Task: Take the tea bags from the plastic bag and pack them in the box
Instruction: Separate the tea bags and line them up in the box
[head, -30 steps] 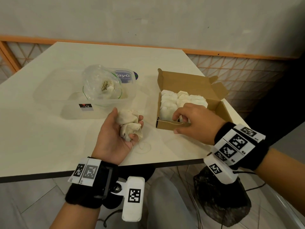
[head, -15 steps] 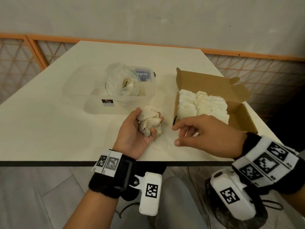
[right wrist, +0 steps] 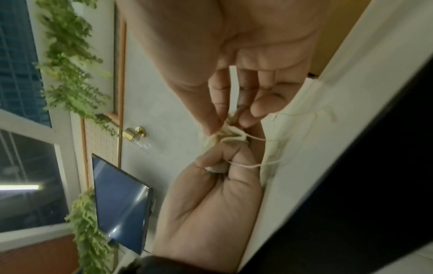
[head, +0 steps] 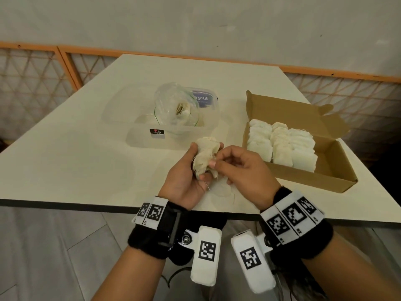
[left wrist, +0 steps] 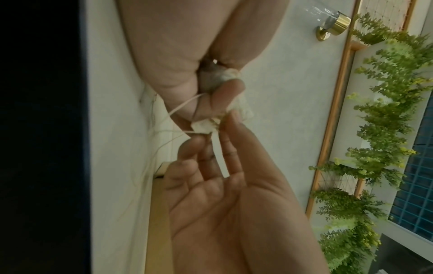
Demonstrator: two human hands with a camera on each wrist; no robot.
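You've got a clump of tea bags (head: pixel 206 156) fisted in your left hand (head: pixel 186 181), right hand (head: pixel 240 170) pinching one free. Next, carry it to the box (head: pixel 332 168) at three o'clock; loose strings could snag. Plastic bag (head: pixel 175 105) sits at twelve.

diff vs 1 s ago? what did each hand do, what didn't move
The right hand left the front edge of the box, where it was a second ago, and crossed left to the bundle of tea bags; its fingertips now pinch one bag there. The left hand still grips the bundle over the table. Unchanged: the rows of tea bags in the box, and the plastic bag in the clear tub.
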